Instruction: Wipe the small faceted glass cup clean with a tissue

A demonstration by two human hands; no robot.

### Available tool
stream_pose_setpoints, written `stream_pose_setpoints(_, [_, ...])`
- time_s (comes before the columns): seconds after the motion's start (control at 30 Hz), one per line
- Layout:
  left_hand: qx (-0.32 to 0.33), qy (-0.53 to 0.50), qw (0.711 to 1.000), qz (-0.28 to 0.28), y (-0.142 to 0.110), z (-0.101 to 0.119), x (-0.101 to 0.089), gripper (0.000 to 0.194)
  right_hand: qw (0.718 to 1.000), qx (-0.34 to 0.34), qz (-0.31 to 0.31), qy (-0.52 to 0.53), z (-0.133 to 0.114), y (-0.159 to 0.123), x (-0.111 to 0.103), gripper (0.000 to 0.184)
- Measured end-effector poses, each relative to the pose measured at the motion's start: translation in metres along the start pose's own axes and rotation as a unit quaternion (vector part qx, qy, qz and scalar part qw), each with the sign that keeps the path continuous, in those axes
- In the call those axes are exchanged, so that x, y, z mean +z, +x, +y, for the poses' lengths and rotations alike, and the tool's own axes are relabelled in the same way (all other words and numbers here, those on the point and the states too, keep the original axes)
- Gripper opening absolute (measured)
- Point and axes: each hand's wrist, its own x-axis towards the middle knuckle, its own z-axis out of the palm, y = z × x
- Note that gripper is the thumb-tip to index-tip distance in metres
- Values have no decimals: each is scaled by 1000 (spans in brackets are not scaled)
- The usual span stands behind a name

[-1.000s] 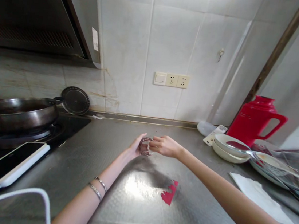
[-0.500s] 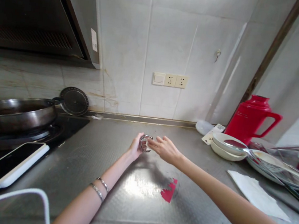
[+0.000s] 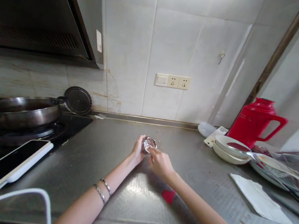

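The person's left hand (image 3: 138,150) grips a small round container (image 3: 144,150), its fingers curled around the left side. The container is raised above the middle of the counter (image 3: 110,202), its open mouth turned up and towards the near side. The right hand (image 3: 161,164) comes in from the near right, its fingertips at the mouth and reaching over the near right of the rim. Whether those fingers pinch anything cannot be told (something pale shows at their tips, too small to name). So the container sits between the two hands, held by the left and met by the right. Nearer, beside the right forearm (image 3: 194,206), a red scrap (image 3: 168,196) lies on the counter. Far to the right stand a red flask (image 3: 253,122) and stacked bowls (image 3: 230,157); to the left, a phone (image 3: 2,164) lies near a pan (image 3: 25,114).
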Motion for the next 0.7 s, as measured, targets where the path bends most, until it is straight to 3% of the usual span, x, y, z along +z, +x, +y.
stream_pose_setpoints(0.3, [49, -22, 998, 17, 5, -3, -9, 31, 979, 75, 101, 161, -23, 13, 24, 16])
stream_pose_setpoints(0.43, [30, -22, 999, 17, 4, -3, -9, 36, 966, 56, 159, 196, -21, 14, 30, 12])
stream_pose_setpoints(0.53, [29, -36, 999, 10, 4, -5, -9, 35, 976, 45, 142, 158, -15, 13, 28, 13])
stream_pose_setpoints(0.7, [39, -64, 997, -27, -1, -7, -4, 29, 998, 21, 46, 35, -4, 9, 10, 16])
